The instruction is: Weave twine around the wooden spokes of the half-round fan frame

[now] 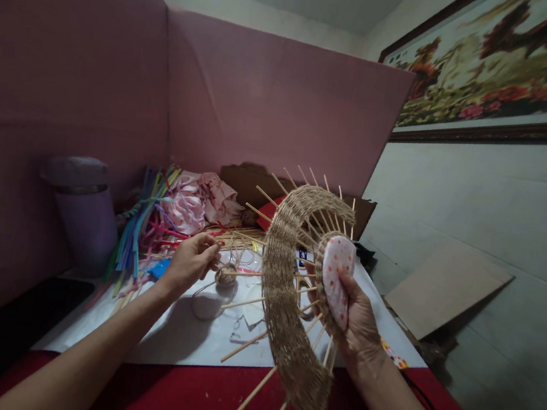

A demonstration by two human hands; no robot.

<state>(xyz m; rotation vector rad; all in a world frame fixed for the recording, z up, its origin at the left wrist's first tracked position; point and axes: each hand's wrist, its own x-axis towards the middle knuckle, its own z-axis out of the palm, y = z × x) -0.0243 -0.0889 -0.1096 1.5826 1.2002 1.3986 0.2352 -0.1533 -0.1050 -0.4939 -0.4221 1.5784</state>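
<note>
My right hand (356, 320) is closed around the white, orange-dotted fabric centre (337, 274) of a half-round woven fan (283, 253). The fan is held upright above the table, its thin wooden sticks spreading left past a broad curved band of woven brown twine. To its left, my left hand (195, 263) is raised with the fingers pinched together, apparently on a thin strand of twine; the fingertips are small and dim. Just right of that hand lies a ball of twine (226, 275), with a loose loop of cord on the white sheet (170, 336). Scissors show partly behind the fan.
At the left stand a purple cup-like container (87, 224) and coloured pipe cleaners (136, 234). Pink fabric (203, 199) and brown cardboard (244, 181) lie at the back. Pink panels (277, 98) enclose the table. A red cloth (167, 396) covers its front edge.
</note>
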